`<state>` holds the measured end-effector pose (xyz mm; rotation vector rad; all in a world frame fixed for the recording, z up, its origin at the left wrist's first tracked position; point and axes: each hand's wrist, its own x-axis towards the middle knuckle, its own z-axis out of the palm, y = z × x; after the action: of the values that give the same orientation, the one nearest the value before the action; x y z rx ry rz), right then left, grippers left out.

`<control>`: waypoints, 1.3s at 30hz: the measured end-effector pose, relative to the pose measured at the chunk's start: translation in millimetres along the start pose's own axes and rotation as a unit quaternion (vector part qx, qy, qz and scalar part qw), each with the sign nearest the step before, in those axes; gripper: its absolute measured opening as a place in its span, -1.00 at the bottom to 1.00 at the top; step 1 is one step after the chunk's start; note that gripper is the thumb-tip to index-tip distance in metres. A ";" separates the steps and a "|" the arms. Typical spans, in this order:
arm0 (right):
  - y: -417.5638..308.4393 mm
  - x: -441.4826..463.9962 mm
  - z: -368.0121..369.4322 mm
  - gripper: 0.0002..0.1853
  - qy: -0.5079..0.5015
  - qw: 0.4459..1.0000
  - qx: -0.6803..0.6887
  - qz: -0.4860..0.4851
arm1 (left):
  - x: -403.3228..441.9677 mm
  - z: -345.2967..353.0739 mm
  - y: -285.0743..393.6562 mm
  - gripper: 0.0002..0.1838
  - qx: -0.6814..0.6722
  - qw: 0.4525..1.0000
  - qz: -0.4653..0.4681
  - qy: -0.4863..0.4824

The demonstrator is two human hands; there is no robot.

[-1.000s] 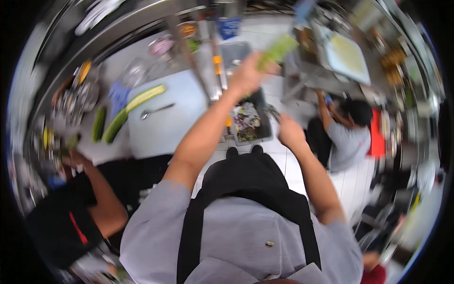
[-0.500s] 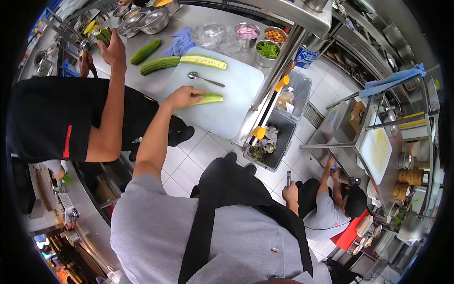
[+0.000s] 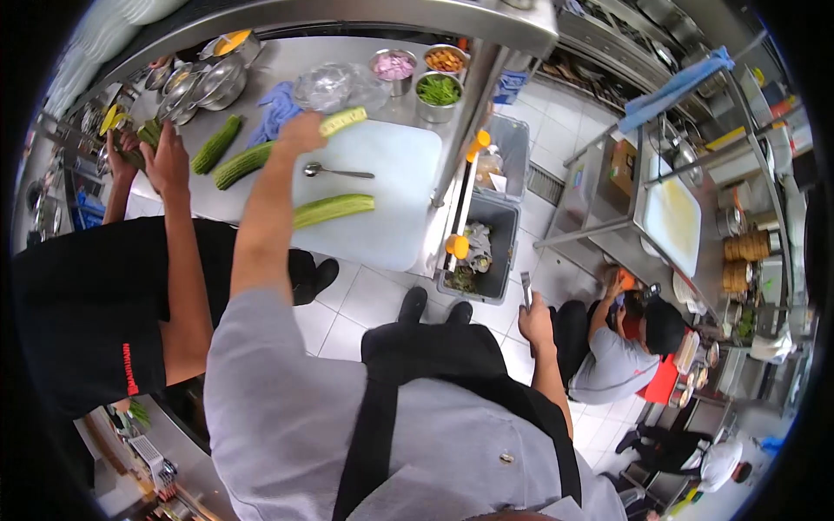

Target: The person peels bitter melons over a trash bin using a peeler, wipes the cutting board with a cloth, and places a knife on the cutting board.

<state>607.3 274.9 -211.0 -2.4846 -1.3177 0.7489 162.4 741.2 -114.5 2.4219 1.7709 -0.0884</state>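
Observation:
My left hand (image 3: 302,133) is closed around a halved green vegetable (image 3: 345,121), its pale cut face up, at the cutting board's far edge. Below it on the white board (image 3: 382,230) lie a metal spoon (image 3: 340,172) and another long green piece (image 3: 334,209). Two ridged green vegetables rest left of the board, one apart (image 3: 216,144) and one (image 3: 243,165) reaching toward my left hand. Off to the right, over the floor, my right hand (image 3: 537,323) grips a small metal tool (image 3: 526,291) that points upward.
Bowls of pink pieces (image 3: 393,67), orange pieces and green slices (image 3: 438,91) stand behind the board. Grey bins (image 3: 512,252) are right of the counter. A co-worker in black (image 3: 95,304) handles something green at left; another person (image 3: 621,356) crouches at right.
My left hand has let go of the lower green piece, which lies on the board, and has moved up to the halved vegetable. The head view has shifted.

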 end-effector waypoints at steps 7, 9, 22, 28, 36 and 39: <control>-16.5 8.6 -39.9 -0.53 0.041 0.994 0.095 -0.031 | -210.6 -37.5 118.3 -0.70 -0.555 0.831 0.005 -0.042; -36.7 13.4 -60.0 -0.55 0.004 0.991 0.126 -0.055 | -254.7 -30.1 189.6 -0.56 -0.730 0.667 -0.005 -0.148; -64.8 76.4 -174.4 -0.63 -0.056 0.968 -0.065 -0.235 | -183.3 81.1 462.7 -0.53 -0.861 0.489 -0.045 -0.132; -53.2 117.7 -170.8 -0.61 -0.078 0.944 -0.114 -0.300 | -144.3 109.8 476.8 -0.51 -0.814 0.574 -0.032 -0.084; -48.5 97.8 -167.4 -0.65 -0.191 0.924 -0.153 -0.295 | -117.3 106.6 478.7 -0.53 -0.767 0.636 -0.085 -0.015; -45.5 97.0 -167.7 -0.64 -0.201 0.924 -0.151 -0.290 | -116.4 111.5 476.3 -0.56 -0.763 0.640 -0.075 -0.043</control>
<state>710.5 386.3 -82.3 -1.9919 -2.3269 0.9822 584.0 473.3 -172.5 0.9346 1.0240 0.8763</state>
